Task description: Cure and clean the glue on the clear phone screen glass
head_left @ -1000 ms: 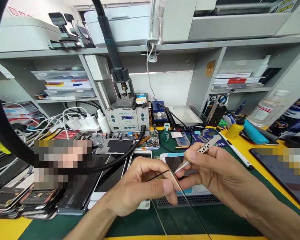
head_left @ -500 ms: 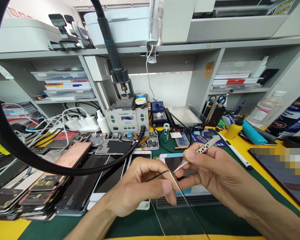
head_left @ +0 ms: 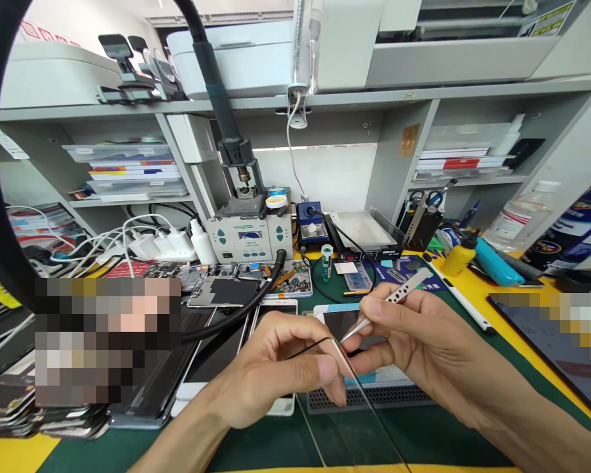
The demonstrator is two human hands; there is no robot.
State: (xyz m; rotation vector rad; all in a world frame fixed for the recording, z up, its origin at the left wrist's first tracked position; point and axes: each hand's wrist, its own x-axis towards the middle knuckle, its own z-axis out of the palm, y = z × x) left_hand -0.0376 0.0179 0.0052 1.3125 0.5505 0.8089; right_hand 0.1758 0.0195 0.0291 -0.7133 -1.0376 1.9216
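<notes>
My left hand (head_left: 283,368) pinches the upper end of a clear glass panel (head_left: 352,430) with a thin dark edge, which slants down toward the bottom of the view. Between the thumb and fingers of my right hand (head_left: 414,328) is a pair of silver tweezers (head_left: 404,288) with holes along its body. The tips of the tweezers touch or nearly touch the panel's top corner, close to my left index finger. Whether they grip anything there is too small to tell. Behind my hands lies a white-framed phone (head_left: 342,316), partly covered by my right hand.
Several phones (head_left: 217,341) and phone parts lie on the green mat (head_left: 256,447) at left. A hot air station (head_left: 249,236) stands behind, its black hose curving across the left side. A yellow bottle (head_left: 458,256), a white pen-shaped tool (head_left: 465,299) and a dark tablet (head_left: 546,355) are at right.
Both hands, the glass panel and the tweezers stay in almost the same position. The view has shifted very slightly.
</notes>
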